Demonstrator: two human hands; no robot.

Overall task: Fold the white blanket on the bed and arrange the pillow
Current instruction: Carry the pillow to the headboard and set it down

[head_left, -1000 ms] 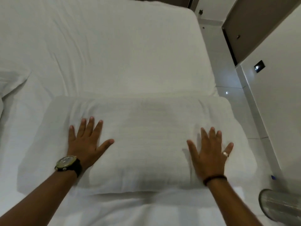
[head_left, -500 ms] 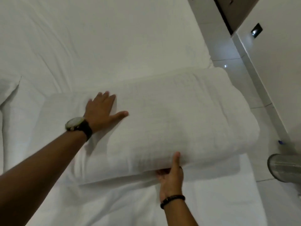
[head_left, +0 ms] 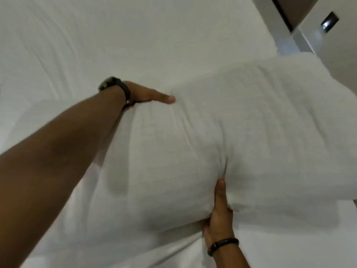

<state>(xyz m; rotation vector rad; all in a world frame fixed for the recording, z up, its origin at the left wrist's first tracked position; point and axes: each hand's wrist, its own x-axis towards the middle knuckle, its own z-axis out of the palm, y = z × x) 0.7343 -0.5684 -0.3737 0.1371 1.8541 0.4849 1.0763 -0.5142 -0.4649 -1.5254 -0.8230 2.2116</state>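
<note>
With the right hand [head_left: 219, 219] pinching the near edge of the pillow [head_left: 222, 136] and the left hand [head_left: 146, 94] gripping its far edge, the pillow rides above the bed [head_left: 135, 35] and may sag free if either grip slackens.

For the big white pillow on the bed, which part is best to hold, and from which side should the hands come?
Hold the soft white rectangular pillow by its two long edges, from opposite sides. The right hand has a grip on the near edge from below, thumb on top, where the fabric bunches. The left hand clasps the far edge. The filling sags, so a wide two-handed hold likely keeps it level.
</note>
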